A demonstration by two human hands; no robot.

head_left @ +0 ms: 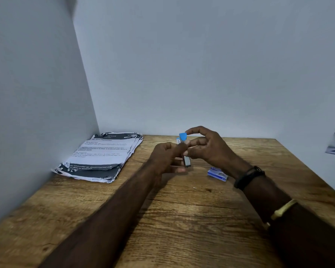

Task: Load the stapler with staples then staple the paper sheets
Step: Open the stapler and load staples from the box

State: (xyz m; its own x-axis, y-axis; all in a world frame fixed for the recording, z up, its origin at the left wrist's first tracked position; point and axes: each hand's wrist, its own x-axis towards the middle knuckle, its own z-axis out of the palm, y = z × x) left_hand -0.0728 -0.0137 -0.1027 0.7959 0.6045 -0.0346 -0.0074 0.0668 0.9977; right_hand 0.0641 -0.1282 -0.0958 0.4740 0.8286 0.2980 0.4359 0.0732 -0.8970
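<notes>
**Stapler held upright between both hands, loading not finished**

The stapler (186,159) is in the middle of the frame, lifted a little above the worktop (191,213). It stands almost upright, with its blue end at the top and its metal part pointing down. The left hand (163,157) is curled around the lower part and, I think, keeps the stapler steady. The right hand (207,147) holds the upper part: the forefinger bends over the blue end and the thumb lies lower on the body. Both hands are therefore closed on the same stapler, close together. This position probably lets the right hand work the top while the left hand only supports. I cannot tell if the magazine is open or if staples are already inside, because the fingers hide it.

The staple box (217,174) lies on the worktop just right of the hands, near enough for the right hand. The sheets (103,155) lie in an untidy pile at the left, against the wall (37,113), well apart from the hands and not yet stapled.
</notes>
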